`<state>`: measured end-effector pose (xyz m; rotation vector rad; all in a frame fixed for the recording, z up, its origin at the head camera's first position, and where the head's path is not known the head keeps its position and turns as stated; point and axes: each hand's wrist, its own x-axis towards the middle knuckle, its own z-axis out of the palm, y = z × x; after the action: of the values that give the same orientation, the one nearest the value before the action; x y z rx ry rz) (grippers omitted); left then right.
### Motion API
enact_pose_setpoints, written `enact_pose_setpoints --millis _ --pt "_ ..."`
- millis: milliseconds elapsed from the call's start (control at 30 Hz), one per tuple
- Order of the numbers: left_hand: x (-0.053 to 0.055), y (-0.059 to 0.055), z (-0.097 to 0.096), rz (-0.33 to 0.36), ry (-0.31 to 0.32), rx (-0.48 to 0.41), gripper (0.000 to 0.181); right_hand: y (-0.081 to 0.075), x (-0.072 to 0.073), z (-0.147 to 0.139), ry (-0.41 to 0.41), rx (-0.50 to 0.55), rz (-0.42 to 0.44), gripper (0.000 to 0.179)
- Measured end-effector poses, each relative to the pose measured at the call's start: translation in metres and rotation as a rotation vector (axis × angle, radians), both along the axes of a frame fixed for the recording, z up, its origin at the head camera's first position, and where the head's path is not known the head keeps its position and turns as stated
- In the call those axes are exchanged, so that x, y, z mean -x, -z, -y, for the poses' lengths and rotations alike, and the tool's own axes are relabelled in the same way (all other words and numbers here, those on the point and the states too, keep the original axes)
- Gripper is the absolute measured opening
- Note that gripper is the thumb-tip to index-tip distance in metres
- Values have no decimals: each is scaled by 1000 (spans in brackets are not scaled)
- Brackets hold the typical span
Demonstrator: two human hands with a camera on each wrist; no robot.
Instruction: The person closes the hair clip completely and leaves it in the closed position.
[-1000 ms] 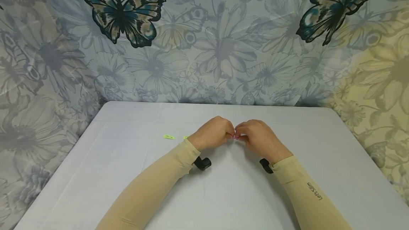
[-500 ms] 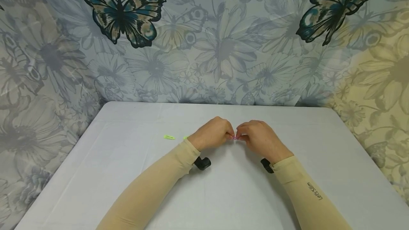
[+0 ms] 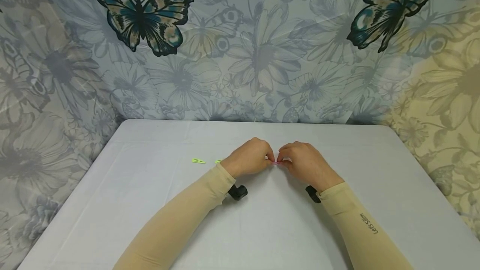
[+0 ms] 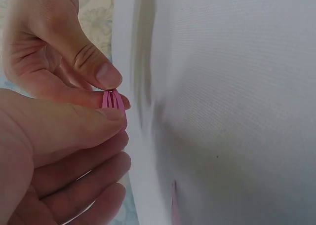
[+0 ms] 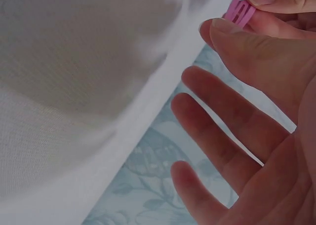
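Note:
Between the two hands is a pink snap hair clip (image 4: 115,100), a small slotted strip, held just above the white table. My left hand (image 3: 252,155) pinches one end between thumb and index finger, its other fingers loosely bent below in the left wrist view. At the opposite end, my right hand (image 3: 303,161) pinches the clip with thumb and index finger; its remaining fingers spread apart in the right wrist view. Fingertips cover both ends of the clip, while its slotted middle shows pink in the right wrist view.
Two yellow-green hair clips lie left of the hands: one clip (image 3: 198,161) in full view, another clip (image 3: 218,161) partly behind the left wrist. A pink object (image 4: 175,205) is on the white table (image 3: 150,145) in the left wrist view. A patterned wall stands behind.
The right fingertips have shifted slightly right, away from the left ones, so more of the pink hair clip shows between them. Both hands keep their pinch on it.

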<state>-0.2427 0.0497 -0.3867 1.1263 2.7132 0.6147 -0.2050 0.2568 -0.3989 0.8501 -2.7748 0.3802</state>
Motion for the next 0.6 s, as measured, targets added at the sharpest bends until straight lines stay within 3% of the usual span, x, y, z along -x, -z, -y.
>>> enact_pose_setpoints --millis 600 --pt "4 14 -3 4 -7 19 12 3 -1 2 12 -18 42 15"
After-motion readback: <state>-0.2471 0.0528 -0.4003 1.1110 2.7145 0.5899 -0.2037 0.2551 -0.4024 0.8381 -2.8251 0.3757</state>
